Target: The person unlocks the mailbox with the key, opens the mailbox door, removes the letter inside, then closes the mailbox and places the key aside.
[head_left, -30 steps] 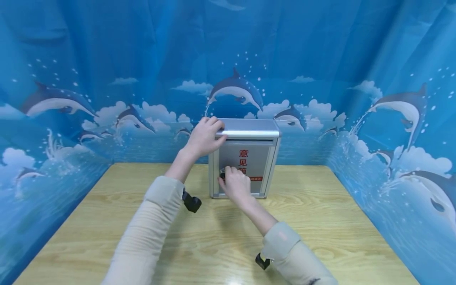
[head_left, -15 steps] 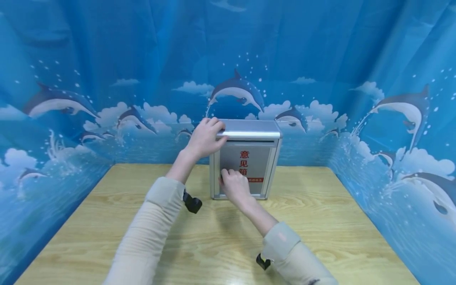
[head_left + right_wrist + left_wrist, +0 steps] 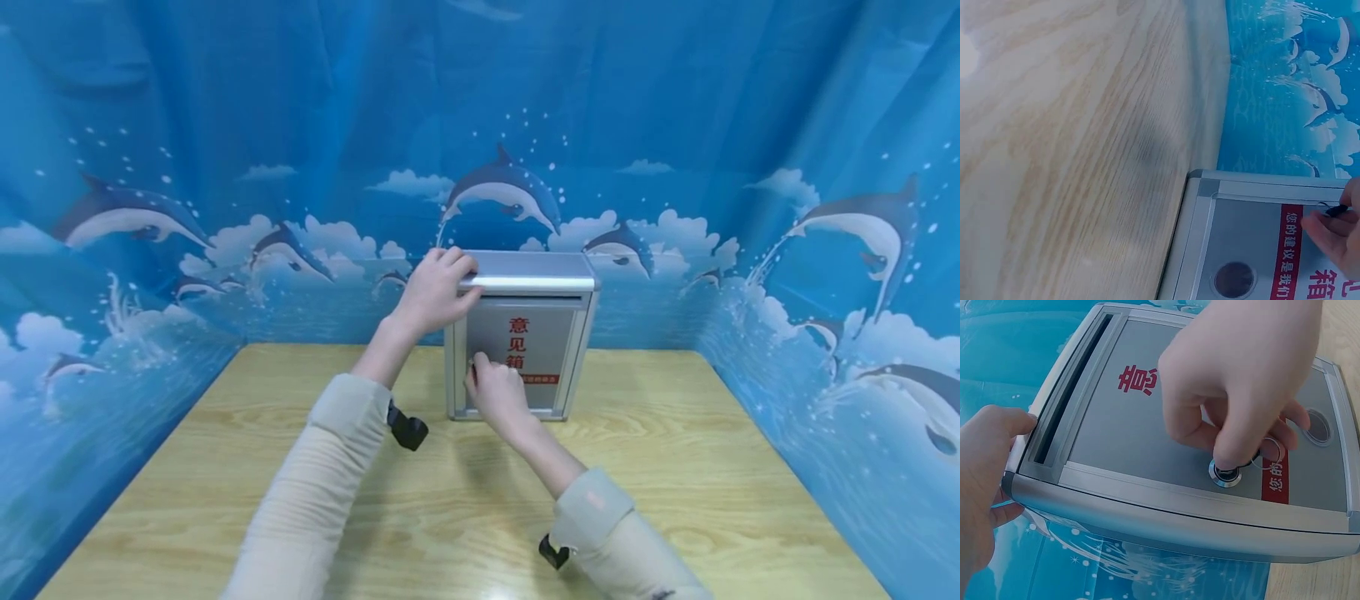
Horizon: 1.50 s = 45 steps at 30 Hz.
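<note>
A silver metal suggestion box (image 3: 491, 333) with red lettering stands upright on the wooden table. My left hand (image 3: 435, 287) grips its top left corner, with the thumb (image 3: 1016, 420) on the front near the slot and fingers over the top. On the left side of the front panel is a round lock (image 3: 1225, 477). My right hand (image 3: 500, 393) pinches a black-headed key (image 3: 1336, 211) at this lock, its fingers curled. A wire key ring (image 3: 1270, 453) hangs by those fingers. The key's blade is hidden.
The light wooden table (image 3: 660, 467) extends around the box. Close behind it hangs a blue dolphin-print curtain (image 3: 360, 100), which also encloses both sides. Black wrist straps (image 3: 408, 431) stick out below the sleeves. A round window (image 3: 1318, 427) sits low on the front panel.
My right hand has turned slightly at the lock, and the black piece seen by its fingers earlier is now covered in the head view. My left hand keeps its grip on the corner.
</note>
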Each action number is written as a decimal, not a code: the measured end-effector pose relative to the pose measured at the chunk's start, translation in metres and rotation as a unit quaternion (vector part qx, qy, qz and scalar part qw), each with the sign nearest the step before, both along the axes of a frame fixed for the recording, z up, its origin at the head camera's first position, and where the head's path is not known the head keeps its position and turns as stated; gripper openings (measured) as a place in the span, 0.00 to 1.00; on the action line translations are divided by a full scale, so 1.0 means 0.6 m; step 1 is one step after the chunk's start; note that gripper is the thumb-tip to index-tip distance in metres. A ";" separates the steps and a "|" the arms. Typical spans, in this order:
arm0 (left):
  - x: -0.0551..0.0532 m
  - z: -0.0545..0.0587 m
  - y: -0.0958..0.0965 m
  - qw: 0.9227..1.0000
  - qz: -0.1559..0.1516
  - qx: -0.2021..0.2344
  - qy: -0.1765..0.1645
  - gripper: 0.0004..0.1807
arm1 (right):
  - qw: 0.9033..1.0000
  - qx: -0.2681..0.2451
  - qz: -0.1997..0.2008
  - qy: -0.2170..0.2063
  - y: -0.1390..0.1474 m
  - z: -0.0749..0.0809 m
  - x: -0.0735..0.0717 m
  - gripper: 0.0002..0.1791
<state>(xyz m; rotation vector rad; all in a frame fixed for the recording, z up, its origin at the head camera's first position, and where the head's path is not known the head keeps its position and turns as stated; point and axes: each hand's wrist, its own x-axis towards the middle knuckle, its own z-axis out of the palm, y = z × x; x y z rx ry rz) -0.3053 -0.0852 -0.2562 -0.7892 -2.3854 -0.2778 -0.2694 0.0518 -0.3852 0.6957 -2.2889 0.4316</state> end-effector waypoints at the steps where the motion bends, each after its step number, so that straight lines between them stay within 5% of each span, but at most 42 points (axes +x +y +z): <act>1: 0.000 0.000 0.000 1.000 0.000 0.000 0.002 0.12 | 0.999 -0.027 0.006 -0.032 0.001 0.002 0.001 0.11; 4: 0.000 0.001 0.000 1.000 0.002 -0.001 0.005 0.12 | 0.985 -0.116 0.022 -0.129 0.002 0.006 0.003 0.12; 8: -0.001 0.001 0.000 1.000 0.004 -0.005 0.005 0.11 | 0.951 -0.207 0.022 -0.230 0.004 0.009 0.003 0.09; 12: -0.001 0.001 0.000 1.000 0.003 -0.006 0.008 0.11 | 0.924 -0.252 0.027 -0.286 0.006 0.010 0.004 0.08; 15: 0.001 0.001 0.001 1.000 0.003 -0.008 0.008 0.12 | 0.917 -0.264 0.027 -0.297 0.008 0.007 0.004 0.08; 27: 0.002 0.001 -0.001 1.000 -0.001 -0.015 0.009 0.12 | 0.963 -0.185 0.011 -0.194 0.007 -0.008 0.005 0.10; 45: -0.003 -0.002 -0.002 1.000 -0.002 -0.016 0.015 0.13 | 0.967 -0.176 0.035 -0.184 0.013 -0.011 0.002 0.09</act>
